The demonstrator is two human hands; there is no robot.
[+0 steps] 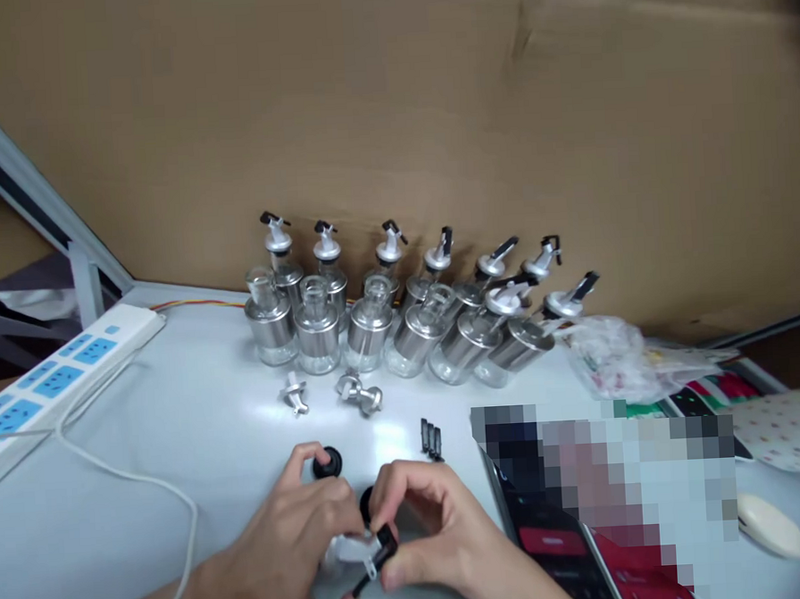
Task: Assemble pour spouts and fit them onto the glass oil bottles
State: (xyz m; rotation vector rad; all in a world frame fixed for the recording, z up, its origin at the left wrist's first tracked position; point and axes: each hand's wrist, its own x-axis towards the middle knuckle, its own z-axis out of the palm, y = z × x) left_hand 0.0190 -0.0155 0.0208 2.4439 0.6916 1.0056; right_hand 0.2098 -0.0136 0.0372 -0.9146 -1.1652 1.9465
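Note:
My left hand (292, 538) is closed around a silver pourer spout (354, 549) close to the table's front. My right hand (453, 538) pinches a small black flip cap (386, 543) at the spout's tip, thumb and forefinger on it. By the left fingertips lies a round black stopper (326, 462); another black round part (366, 507) shows partly between the hands. Loose silver spouts (359, 395) lie beyond the hands, one more spout (295, 394) to their left. Several slim black caps (431, 439) rest together above my right hand.
Glass bottles with steel sleeves (317, 329) stand in two rows at the back, several topped with pourers (392, 242). A white power strip (75, 375) and cable (175, 490) are left. Right are a plastic bag (611, 360), dark-red boxes (553, 542) and a pale oval object (774, 525).

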